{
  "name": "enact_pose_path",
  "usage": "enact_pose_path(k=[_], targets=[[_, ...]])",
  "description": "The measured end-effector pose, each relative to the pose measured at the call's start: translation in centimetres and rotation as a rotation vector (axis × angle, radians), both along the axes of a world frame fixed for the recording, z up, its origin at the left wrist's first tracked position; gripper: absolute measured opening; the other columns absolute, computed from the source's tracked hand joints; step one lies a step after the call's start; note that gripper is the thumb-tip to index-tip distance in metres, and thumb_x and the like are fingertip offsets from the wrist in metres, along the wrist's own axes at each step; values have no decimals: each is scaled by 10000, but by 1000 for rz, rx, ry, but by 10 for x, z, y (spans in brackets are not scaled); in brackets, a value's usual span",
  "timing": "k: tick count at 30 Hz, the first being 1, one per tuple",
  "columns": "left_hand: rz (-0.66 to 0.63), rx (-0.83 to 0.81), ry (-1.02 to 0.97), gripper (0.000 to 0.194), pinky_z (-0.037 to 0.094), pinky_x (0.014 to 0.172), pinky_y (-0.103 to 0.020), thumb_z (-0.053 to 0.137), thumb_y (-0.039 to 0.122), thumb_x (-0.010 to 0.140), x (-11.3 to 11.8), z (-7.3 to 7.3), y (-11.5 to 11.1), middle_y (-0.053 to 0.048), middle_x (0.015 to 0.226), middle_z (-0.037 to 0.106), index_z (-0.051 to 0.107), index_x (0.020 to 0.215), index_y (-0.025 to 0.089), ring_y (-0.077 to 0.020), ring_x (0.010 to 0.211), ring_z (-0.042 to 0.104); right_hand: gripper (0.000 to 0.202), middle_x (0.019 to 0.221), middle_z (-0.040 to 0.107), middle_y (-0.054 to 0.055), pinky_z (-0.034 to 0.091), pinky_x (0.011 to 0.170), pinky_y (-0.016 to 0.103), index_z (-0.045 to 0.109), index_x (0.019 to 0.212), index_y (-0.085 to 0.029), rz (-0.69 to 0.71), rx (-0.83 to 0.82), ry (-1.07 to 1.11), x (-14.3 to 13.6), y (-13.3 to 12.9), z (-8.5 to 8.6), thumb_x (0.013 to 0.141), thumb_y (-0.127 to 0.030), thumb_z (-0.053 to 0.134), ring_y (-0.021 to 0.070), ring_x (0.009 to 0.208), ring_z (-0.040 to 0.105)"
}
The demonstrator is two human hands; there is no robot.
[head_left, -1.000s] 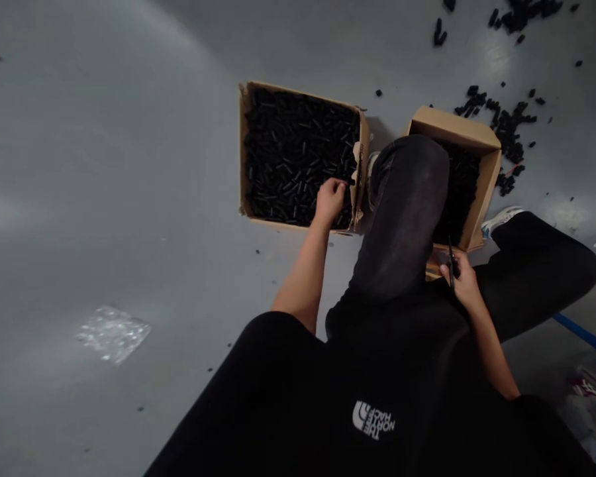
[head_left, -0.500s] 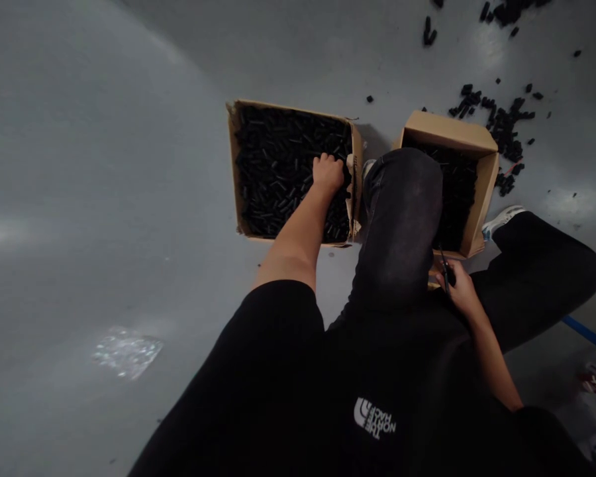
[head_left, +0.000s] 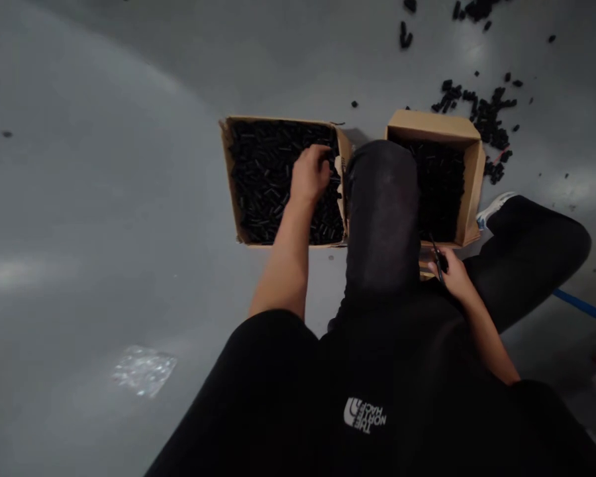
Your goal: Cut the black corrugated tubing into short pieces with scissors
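Note:
My left hand (head_left: 310, 173) is over the left cardboard box (head_left: 229, 179), near its right wall, with fingers curled at the small black pieces (head_left: 268, 172) that fill it. Whether a piece is between those fingers is too dark to tell. My right hand (head_left: 451, 270) is closed around a thin dark tool (head_left: 438, 260), by the near edge of the right cardboard box (head_left: 471, 192). That box also holds black pieces (head_left: 440, 189). My raised knee stands between the two boxes and hides part of the right one.
Loose black pieces (head_left: 491, 122) lie scattered on the grey floor beyond the right box. A clear plastic bag (head_left: 145, 371) lies at the lower left. A blue bar (head_left: 583, 306) crosses the floor at the right, beside my bent leg.
My left hand has shifted a little to the left within the box, and its fingers have changed pose. My right hand still holds the tool. The whole view has shifted slightly.

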State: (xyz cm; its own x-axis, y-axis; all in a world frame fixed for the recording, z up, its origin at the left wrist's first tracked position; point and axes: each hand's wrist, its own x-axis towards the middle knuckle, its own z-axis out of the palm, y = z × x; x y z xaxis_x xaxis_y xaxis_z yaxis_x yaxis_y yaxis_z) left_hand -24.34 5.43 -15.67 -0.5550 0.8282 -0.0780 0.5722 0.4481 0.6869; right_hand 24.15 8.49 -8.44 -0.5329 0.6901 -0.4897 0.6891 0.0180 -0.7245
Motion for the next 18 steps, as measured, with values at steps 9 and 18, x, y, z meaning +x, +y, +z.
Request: enact_pose_path(k=[9, 18], targets=[[-223, 416, -564, 497, 754, 750, -329, 902, 495, 974, 162, 162, -9, -38, 1227, 810, 663, 1372, 318, -186, 861, 847, 591, 1082, 728, 60, 603, 938, 391, 633, 1326, -230, -136, -153, 223, -9, -7, 12, 960, -674, 769, 224, 955, 712], [-499, 263, -627, 725, 606, 613, -261, 907, 826, 837, 219, 90, 33, -10, 975, 730, 748, 1298, 288, -144, 699, 714, 643, 1131, 723, 59, 600, 923, 364, 634, 1387, -219, -256, -99, 398, -2, -4, 17, 985, -705, 759, 189, 930, 667]])
